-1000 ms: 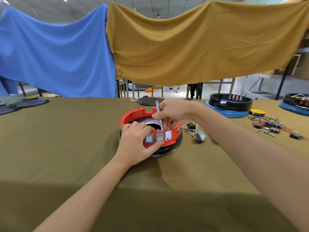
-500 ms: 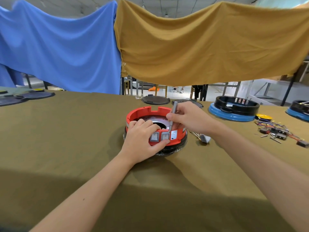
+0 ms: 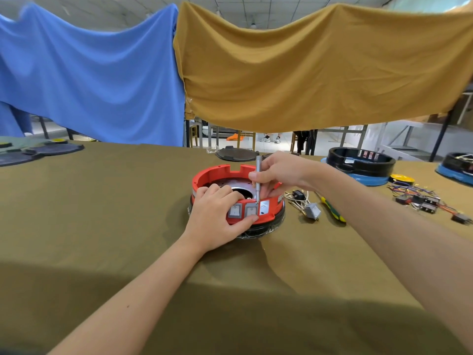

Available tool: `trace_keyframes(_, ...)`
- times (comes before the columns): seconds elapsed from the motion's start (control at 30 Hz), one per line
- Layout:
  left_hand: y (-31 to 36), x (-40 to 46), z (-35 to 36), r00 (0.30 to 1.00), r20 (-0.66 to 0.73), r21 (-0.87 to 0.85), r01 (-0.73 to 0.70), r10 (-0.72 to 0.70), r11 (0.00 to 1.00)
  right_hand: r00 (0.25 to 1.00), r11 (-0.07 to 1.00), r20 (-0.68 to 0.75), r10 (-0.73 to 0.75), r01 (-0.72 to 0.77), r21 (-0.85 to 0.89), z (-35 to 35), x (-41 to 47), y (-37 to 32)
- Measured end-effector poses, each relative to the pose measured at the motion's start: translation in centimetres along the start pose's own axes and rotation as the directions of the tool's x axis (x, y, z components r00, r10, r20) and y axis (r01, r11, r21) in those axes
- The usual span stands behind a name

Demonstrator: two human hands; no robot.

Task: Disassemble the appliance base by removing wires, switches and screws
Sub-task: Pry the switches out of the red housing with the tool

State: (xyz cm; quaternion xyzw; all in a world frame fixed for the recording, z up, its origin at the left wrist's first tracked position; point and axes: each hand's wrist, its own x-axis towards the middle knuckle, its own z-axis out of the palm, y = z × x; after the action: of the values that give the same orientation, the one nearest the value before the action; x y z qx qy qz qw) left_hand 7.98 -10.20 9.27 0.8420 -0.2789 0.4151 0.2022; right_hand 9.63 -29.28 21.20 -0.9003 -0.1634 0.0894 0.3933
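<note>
A round red appliance base sits on the olive table, its open top showing a metal plate. Two grey rocker switches sit in its near wall, beside an empty switch slot. My left hand grips that near wall, fingers over the rim and thumb under the switches. My right hand holds a thin grey screwdriver upright, its tip at the top edge of the right switch. A removed grey switch with pale wires lies just right of the base.
A green-and-yellow screwdriver lies right of the loose switch. Further right are a heap of wired switches, a black-and-blue base, a second one at the edge and a yellow disc. Dark lids lie behind; more far left.
The screwdriver has swung from a slant to upright, tip still at the right switch. My left hand keeps its grip on the base. The view has shifted slightly.
</note>
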Motion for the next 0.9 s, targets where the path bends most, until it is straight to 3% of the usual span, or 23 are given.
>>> trace_keyframes(0.17, -0.1, 0.0, 0.0, 1.0, 0.0, 0.009, -0.005, 0.005, 1.0, 0.972, 0.977, -0.107, -0.209, 0.213, 0.03, 0.8, -2.1, 1.3)
trace_keyframes(0.3, 0.0, 0.0, 0.0, 1.0, -0.004, 0.005, -0.005, 0.005, 1.0, 0.937, 0.957, -0.2, -0.286, 0.291, -0.004, 1.8, -3.1, 2.7)
trace_keyframes(0.57, -0.1, 0.0, 0.1, 1.0, 0.006, 0.02, 0.008, -0.008, 1.0, 0.986, 0.986, -0.094, -0.141, 0.149, 0.08, 1.0, -1.7, 2.6)
trace_keyframes(0.9, -0.2, 0.0, 0.2, 1.0, -0.003, 0.015, 0.004, -0.004, 1.0, 0.995, 0.985, -0.017, -0.096, 0.097, 0.142, 0.3, -0.9, 2.4)
